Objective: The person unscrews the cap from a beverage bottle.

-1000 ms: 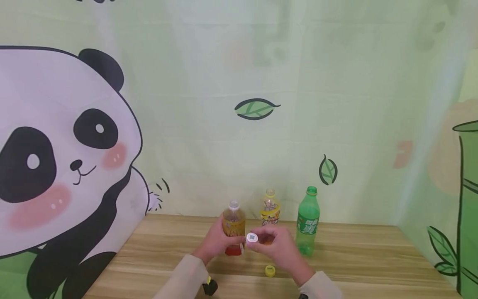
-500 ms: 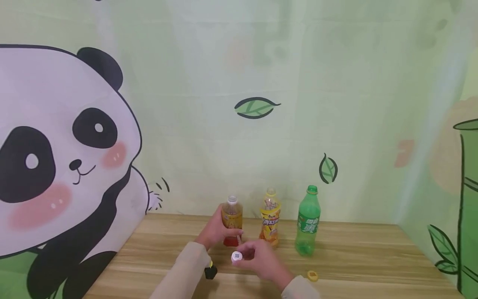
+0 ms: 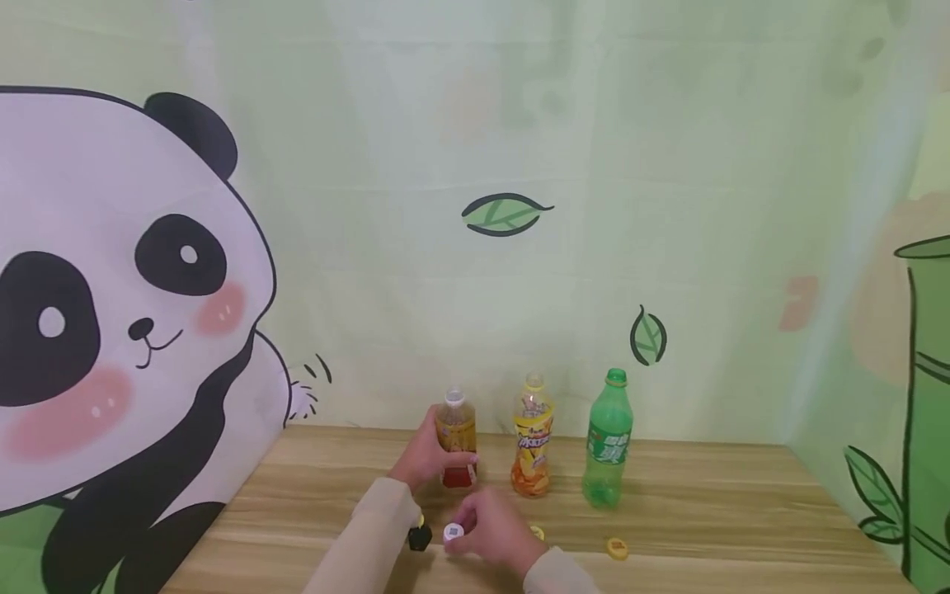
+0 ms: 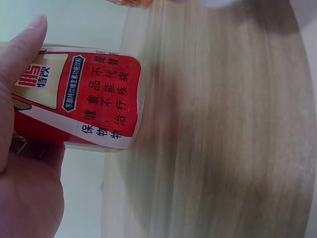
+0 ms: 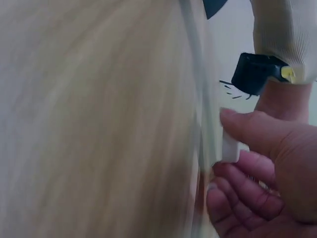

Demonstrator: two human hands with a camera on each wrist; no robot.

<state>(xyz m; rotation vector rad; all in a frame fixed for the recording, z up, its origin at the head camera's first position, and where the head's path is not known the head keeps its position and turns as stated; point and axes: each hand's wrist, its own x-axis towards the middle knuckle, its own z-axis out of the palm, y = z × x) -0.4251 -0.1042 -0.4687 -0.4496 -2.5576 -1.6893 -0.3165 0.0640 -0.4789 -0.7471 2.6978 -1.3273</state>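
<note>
My left hand is wrapped round an uncapped clear plastic drink bottle with a yellow and red label. In the left wrist view, the bottle's red lower label shows dark printed text; whether its base touches the table cannot be told. Just above the tabletop, in front of that bottle, my right hand pinches a white bottle cap between thumb and fingers. The right wrist view shows this cap edge-on at the fingertips.
Right of the held bottle stand an uncapped orange-labelled bottle and an uncapped green bottle. A yellow cap lies in front of the green one; another yellow cap is partly hidden by my right hand. The wooden table meets a panda-printed cloth behind.
My right hand has carried the white cap left and down, away from the bottle towards the tabletop. My left hand and its bottle have shifted slightly left. A second yellow cap has come into view.
</note>
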